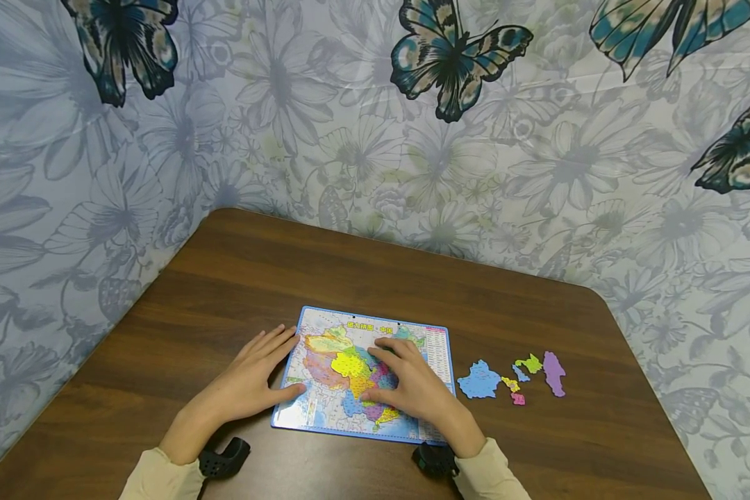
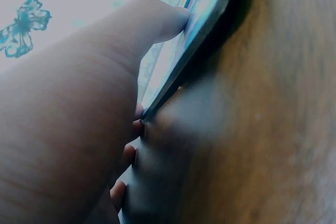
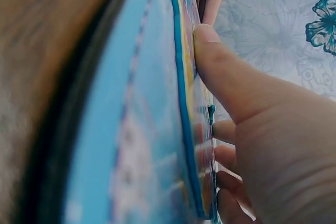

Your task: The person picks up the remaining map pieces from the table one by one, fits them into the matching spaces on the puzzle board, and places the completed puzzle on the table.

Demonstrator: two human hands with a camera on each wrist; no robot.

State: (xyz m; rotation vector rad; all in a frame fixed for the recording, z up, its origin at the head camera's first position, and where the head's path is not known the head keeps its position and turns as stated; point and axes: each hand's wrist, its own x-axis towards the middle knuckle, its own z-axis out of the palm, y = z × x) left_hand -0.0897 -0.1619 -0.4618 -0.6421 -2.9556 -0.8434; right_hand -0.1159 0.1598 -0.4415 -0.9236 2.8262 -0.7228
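A map puzzle board (image 1: 300,414) with a blue border lies on the table, several coloured map pieces (image 1: 348,362) fitted together on it. My left hand (image 1: 250,380) rests at the board's left side, fingers spread along the edge and thumb on its lower left part. In the left wrist view, that thumb (image 2: 165,22) touches the board's face. My right hand (image 1: 417,386) lies over the right half of the map, hiding some pieces. The right wrist view has its thumb (image 3: 215,56) against the raised pieces and the other fingers lower on them.
Right of the board lie loose pieces: a large blue one (image 1: 478,380), a purple one (image 1: 553,373), a green one (image 1: 530,363), a pink one (image 1: 518,399) and other small ones. The brown table (image 1: 375,264) meets a cloth with butterflies (image 1: 456,55) behind.
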